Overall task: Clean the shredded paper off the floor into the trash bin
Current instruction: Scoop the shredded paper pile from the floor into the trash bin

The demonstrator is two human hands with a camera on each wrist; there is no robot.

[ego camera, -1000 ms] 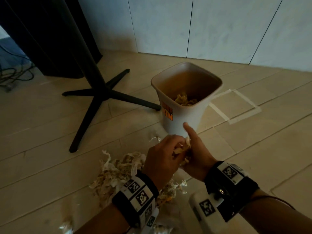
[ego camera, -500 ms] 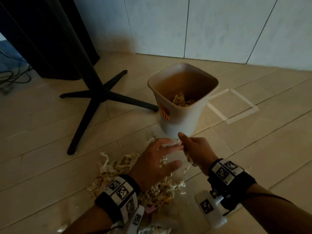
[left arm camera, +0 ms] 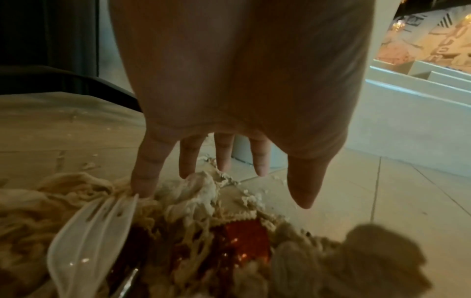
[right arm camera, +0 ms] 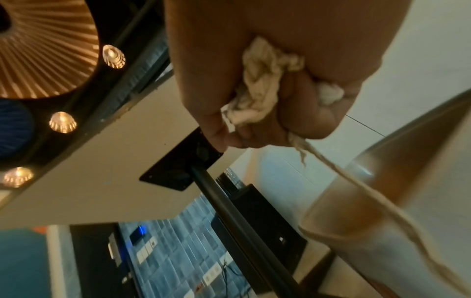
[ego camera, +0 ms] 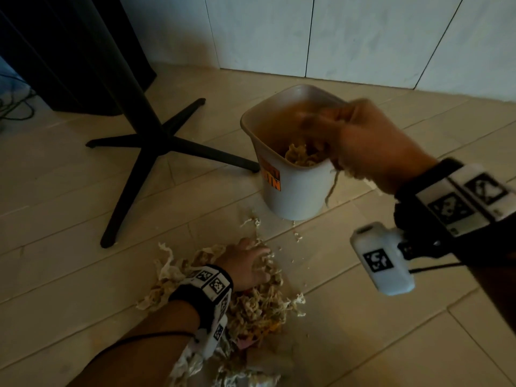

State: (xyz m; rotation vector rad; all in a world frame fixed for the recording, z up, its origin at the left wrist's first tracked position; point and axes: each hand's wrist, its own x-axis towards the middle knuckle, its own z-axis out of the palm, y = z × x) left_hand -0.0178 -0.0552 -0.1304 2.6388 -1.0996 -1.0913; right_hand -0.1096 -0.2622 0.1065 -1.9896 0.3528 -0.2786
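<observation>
- Fingers [right arm camera: 300,113] of the right hand [ego camera: 371,146] are curled tight round a wad of shredded paper [right arm camera: 260,84], with one long strip [right arm camera: 377,193] trailing down from the fist
- That fist hangs over the near right rim of the trash bin [ego camera: 296,196], partly above the opening, and the trailing strip dangles outside the bin's front wall
- Inside the bin a small heap of shreds [ego camera: 301,155] already sits at the bottom
- Down on the floor [ego camera: 83,275], the left hand [ego camera: 245,266] is spread over the main paper pile [ego camera: 259,303], fingers [left arm camera: 147,171] straight and splayed, tips touching the shreds, nothing gripped
- A clear plastic fork [left arm camera: 91,233] and a red scrap [left arm camera: 244,240] lie mixed in with that pile
- Key relation: the bin's opening lies just ahead and left of the right fist, so my read is a short carry inward before letting go, or that loose strip drops on the floor beside the bin
- The pile lies directly beneath the left hand, just short of the bin's base, so the left is plainly the nearer hand for the next scoop
- A black table base [ego camera: 156,141] stands to the left of the bin, apart from the pile
- Plenty of paper remains down there; I'd call the job well short of finished
</observation>
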